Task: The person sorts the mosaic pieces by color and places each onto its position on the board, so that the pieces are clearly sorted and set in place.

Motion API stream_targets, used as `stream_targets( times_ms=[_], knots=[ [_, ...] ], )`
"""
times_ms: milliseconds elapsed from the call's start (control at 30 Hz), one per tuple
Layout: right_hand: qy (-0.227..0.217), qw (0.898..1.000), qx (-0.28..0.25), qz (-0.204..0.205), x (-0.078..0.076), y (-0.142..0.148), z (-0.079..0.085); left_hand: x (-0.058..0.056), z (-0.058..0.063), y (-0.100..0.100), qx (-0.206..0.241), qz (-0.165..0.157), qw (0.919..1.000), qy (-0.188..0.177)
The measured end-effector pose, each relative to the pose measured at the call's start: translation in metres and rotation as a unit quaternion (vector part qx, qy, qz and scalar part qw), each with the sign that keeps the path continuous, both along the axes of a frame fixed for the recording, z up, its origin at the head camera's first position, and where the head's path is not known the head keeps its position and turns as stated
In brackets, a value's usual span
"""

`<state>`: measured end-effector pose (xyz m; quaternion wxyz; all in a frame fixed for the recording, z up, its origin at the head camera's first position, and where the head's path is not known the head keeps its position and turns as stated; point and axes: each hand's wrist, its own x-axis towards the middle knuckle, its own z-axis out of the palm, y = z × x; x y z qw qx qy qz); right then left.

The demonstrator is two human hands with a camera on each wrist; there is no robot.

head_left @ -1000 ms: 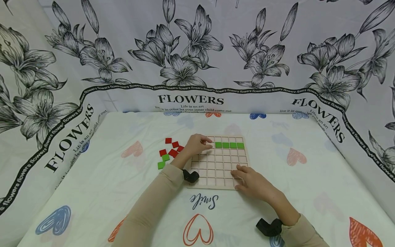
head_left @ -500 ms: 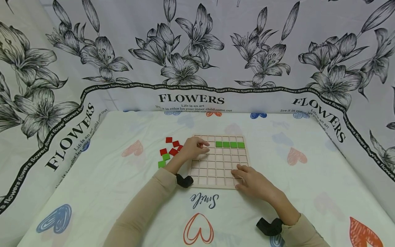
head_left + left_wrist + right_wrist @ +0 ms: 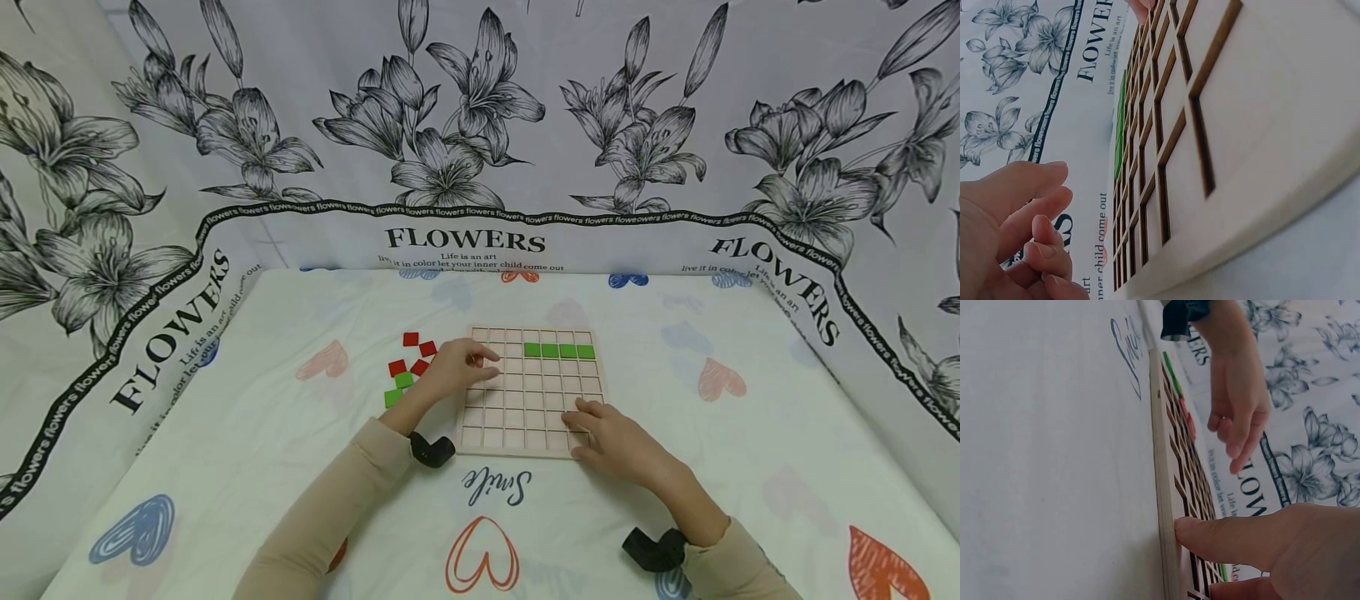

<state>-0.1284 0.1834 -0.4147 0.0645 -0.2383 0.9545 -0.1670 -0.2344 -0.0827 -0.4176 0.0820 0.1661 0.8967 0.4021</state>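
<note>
A wooden grid board (image 3: 517, 417) lies on the cloth, with a row of green tiles (image 3: 550, 351) in cells near its far edge. My left hand (image 3: 450, 368) hovers over the board's left side, thumb and index finger apart, other fingers loosely curled. In the left wrist view nothing shows between that hand's fingers (image 3: 1022, 182). My right hand (image 3: 618, 443) rests on the board's near right corner; the right wrist view has its thumb (image 3: 1222, 536) laid on the frame by the near edge. Red tiles (image 3: 411, 339) and green loose tiles (image 3: 393, 398) lie left of the board.
A white cloth (image 3: 247, 442) printed with hearts and the word Smile covers the table. Behind it hangs a flower-print curtain (image 3: 480, 150). A black wrist strap piece (image 3: 432, 450) sticks out by the left wrist, another (image 3: 654, 550) by the right.
My left hand has drawn back left and slightly nearer, away from the row of green tiles, baring more cells at the board's far left. My right hand has stayed put.
</note>
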Motion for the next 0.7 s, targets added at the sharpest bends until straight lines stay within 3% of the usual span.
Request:
stream_targets(
  times_ms=[167,467,700],
  knots=[
    [0.001,1.000,0.001,0.002,0.000,0.000,0.000,0.005,0.003,-0.008,-0.001,0.006,1.0000,-0.005],
    [0.010,1.000,0.002,0.005,-0.001,0.001,0.000,0.014,0.002,-0.024,-0.001,-0.004,0.9994,0.034],
    [0.005,1.000,0.000,0.003,0.000,0.000,0.000,0.019,0.001,-0.037,0.009,-0.010,0.9989,0.044]
  ],
)
